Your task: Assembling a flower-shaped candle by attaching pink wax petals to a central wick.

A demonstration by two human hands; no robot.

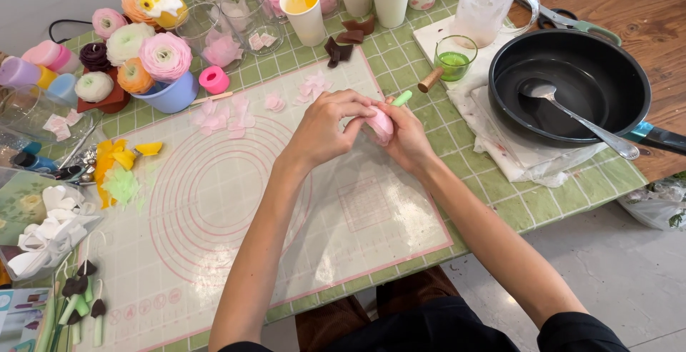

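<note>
Both my hands meet over the far middle of a pale silicone mat (236, 202) with pink rings. My right hand (409, 137) grips a small pink flower (380, 124) whose green stem tip (402, 98) sticks out above my fingers. My left hand (325, 127) presses its fingertips onto the flower's pink petals from the left. Loose pink petals (227, 118) lie scattered on the mat just beyond my hands.
A black pan (572, 84) with a spoon (580, 118) sits at the right on a white cloth. Paper cups (304, 10) and a green-filled glass (454, 58) stand at the back. Finished flowers in a blue bowl (171, 95) stand far left. White petals (50, 230) lie left.
</note>
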